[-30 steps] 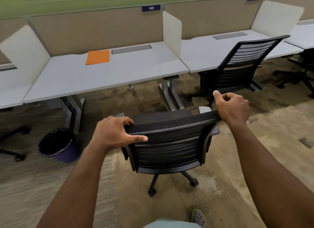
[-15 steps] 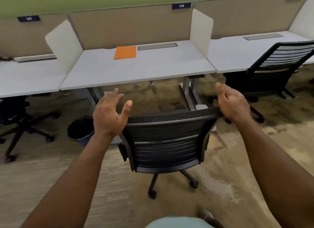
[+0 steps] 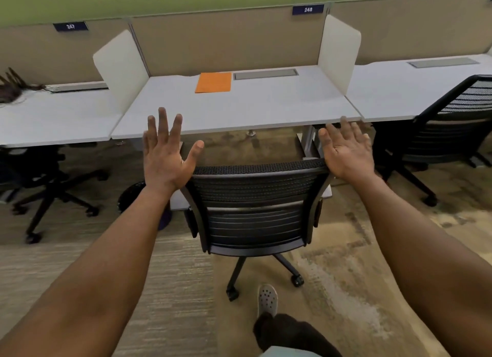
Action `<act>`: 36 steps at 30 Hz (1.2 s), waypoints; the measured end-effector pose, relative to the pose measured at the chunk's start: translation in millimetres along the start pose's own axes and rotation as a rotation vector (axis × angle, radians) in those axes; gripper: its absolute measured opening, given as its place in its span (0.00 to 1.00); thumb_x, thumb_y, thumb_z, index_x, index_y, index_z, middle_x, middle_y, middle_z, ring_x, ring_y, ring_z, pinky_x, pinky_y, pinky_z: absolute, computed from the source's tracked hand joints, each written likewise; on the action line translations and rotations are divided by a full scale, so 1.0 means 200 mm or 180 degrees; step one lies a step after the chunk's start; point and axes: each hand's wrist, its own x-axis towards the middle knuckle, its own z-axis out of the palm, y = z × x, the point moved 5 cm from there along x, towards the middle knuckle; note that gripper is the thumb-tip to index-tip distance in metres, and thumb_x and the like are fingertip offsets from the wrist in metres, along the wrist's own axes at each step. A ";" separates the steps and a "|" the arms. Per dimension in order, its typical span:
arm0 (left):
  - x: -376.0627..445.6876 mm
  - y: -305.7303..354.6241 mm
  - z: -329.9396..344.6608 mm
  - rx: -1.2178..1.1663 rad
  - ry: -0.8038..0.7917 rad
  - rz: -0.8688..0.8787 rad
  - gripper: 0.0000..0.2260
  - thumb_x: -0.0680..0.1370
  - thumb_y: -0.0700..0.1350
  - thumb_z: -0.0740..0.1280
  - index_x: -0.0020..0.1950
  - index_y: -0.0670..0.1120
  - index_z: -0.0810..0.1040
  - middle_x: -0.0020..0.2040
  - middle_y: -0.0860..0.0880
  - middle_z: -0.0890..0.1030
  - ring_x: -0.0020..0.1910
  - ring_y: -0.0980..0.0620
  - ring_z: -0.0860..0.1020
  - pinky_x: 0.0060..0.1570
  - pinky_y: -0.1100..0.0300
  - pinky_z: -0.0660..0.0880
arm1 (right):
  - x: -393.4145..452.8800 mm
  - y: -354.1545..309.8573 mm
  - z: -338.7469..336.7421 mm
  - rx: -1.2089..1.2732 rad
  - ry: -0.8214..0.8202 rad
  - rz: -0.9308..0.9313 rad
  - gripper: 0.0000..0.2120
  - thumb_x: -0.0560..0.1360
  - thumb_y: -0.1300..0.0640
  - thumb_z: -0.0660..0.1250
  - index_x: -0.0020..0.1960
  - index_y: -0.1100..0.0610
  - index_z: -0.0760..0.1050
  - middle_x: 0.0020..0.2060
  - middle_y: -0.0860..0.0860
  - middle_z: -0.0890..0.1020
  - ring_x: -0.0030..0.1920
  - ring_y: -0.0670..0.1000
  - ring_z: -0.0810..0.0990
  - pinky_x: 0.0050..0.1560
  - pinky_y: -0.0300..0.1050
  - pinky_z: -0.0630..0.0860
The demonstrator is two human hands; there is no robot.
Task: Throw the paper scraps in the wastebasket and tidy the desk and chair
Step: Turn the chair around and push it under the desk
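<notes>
A black mesh office chair [image 3: 255, 210] stands in front of the white desk [image 3: 255, 109], its back towards me. My left hand [image 3: 166, 154] is spread open at the backrest's top left corner, fingers straight up. My right hand [image 3: 347, 150] is open too, its heel at the top right corner of the backrest. Neither hand grips anything. An orange sheet [image 3: 213, 82] lies flat at the back of the desk. The dark wastebasket [image 3: 133, 197] sits on the floor left of the chair, mostly hidden behind my left forearm.
White dividers [image 3: 121, 66] flank the desk. A second black chair [image 3: 447, 133] stands at the right desk and a third [image 3: 40, 175] under the left desk. Dark cables [image 3: 10, 87] lie on the left desk. My shoe [image 3: 267, 299] is behind the chair's wheeled base.
Both hands have let go of the backrest's top edge and opened with fingers straight. The view has shifted so the desk sits straight ahead and closer, with the chair nearer to it.
</notes>
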 end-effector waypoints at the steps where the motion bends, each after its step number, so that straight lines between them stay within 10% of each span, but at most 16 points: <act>1: 0.04 -0.02 0.02 0.0077 -0.0048 -0.0021 0.34 0.77 0.69 0.46 0.79 0.55 0.43 0.79 0.50 0.40 0.77 0.48 0.37 0.74 0.43 0.43 | 0.04 -0.01 0.02 -0.0033 -0.0039 -0.0015 0.41 0.70 0.23 0.30 0.77 0.40 0.50 0.78 0.44 0.45 0.77 0.48 0.40 0.73 0.52 0.35; 36: 1.38 -0.63 0.92 0.0749 -0.0800 -0.1310 0.37 0.75 0.71 0.43 0.79 0.53 0.47 0.79 0.49 0.39 0.77 0.47 0.37 0.74 0.47 0.40 | 1.75 -0.46 0.61 0.0141 -0.0322 -0.0406 0.44 0.69 0.23 0.30 0.78 0.43 0.52 0.79 0.49 0.45 0.78 0.52 0.41 0.74 0.55 0.37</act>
